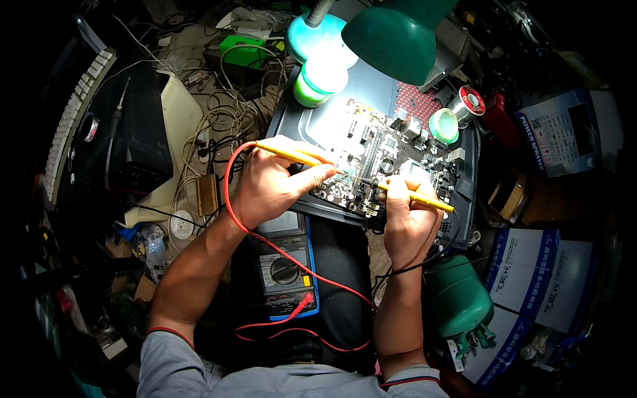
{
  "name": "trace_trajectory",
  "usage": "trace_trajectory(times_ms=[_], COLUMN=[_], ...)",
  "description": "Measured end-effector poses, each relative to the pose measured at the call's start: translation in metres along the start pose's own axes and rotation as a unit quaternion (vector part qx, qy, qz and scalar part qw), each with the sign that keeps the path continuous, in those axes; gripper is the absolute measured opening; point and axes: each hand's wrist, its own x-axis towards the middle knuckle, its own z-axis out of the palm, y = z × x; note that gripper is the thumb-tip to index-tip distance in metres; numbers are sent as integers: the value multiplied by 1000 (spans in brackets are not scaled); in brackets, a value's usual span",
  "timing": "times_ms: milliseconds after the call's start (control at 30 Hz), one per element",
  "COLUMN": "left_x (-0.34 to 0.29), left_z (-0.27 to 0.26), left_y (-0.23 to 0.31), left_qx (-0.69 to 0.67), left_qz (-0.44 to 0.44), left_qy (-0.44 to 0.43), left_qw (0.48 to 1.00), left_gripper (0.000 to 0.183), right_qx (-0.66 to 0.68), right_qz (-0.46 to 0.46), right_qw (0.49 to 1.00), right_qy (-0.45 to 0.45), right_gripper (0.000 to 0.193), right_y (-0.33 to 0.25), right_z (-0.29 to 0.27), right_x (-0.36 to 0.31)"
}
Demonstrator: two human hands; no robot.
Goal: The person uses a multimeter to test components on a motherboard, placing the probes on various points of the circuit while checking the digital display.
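A brightly lit circuit board [371, 149] lies on a dark tray [292, 119] in front of me. My left hand [275, 182] is closed round a yellow multimeter probe [292, 155], whose red lead loops down over my forearm. In my right hand [413, 215] is a second yellow probe [424, 199] with a black lead. Both tips point inward and come close together over the near part of the board; whether they touch it I cannot tell. The blue-edged multimeter [285, 268] rests at my lap, a red plug in its lower end.
A green desk lamp [391, 40] hangs over the board's far side. Beyond the board stand a green-and-white jar [320, 81], a small green round container [443, 126] and a solder spool [468, 103]. Tangled cables [222, 126] lie left; a green tank [458, 292] and boxes [527, 265] stand right.
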Motion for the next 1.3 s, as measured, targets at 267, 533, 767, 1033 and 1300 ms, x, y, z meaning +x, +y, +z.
trace_trajectory(times_ms=[267,533,767,1033,1300], left_x=[0,-1,0,-1,-1], left_z=[2,2,3,3,3], left_y=[-3,-5,-3,-1,-2], left_qx=[15,23,20,5,30], left_qz=[23,31,25,9,27], left_qy=[15,21,32,30,33], left_qw=[1000,999,999,999,999], left_gripper=[12,13,13,13,12], right_qx=[3,-21,-22,-38,-45], right_qz=[-2,-23,-12,-10,-24], right_qw=[1000,999,1000,999,999], right_qy=[7,12,15,7,8], right_gripper=[13,15,14,14,15], right_y=[2,7,7,4,4], right_z=[0,0,-2,-1,-2], right_x=[0,0,-1,-1,-1])
